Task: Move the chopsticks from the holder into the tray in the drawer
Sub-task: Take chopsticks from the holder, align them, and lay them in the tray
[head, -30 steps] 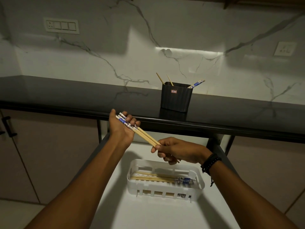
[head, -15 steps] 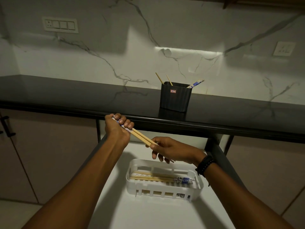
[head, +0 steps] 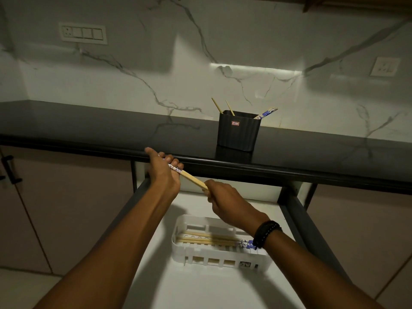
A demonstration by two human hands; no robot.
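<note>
Both hands hold one pair of wooden chopsticks (head: pixel 193 180) with blue-patterned tops above the open drawer. My left hand (head: pixel 163 171) grips the patterned end just below the counter edge. My right hand (head: pixel 225 200) grips the plain tips, lower and to the right. Beneath them a white slotted tray (head: pixel 219 256) lies in the drawer with several chopsticks (head: pixel 207 240) laid lengthwise in it. A black holder (head: pixel 238 132) stands on the counter with chopsticks sticking out: two plain tips on its left, a blue-patterned end (head: pixel 267 112) on its right.
The dark counter (head: pixel 111 128) runs across the view with a marble wall behind. The white drawer floor (head: pixel 200 291) extends toward me, with dark side rails (head: pixel 310 233). A cabinet door with a black handle (head: pixel 10 170) is at the left.
My left hand has closed round the patterned end of the chopsticks. My right hand has curled round the tips, and the two hands have come a little closer.
</note>
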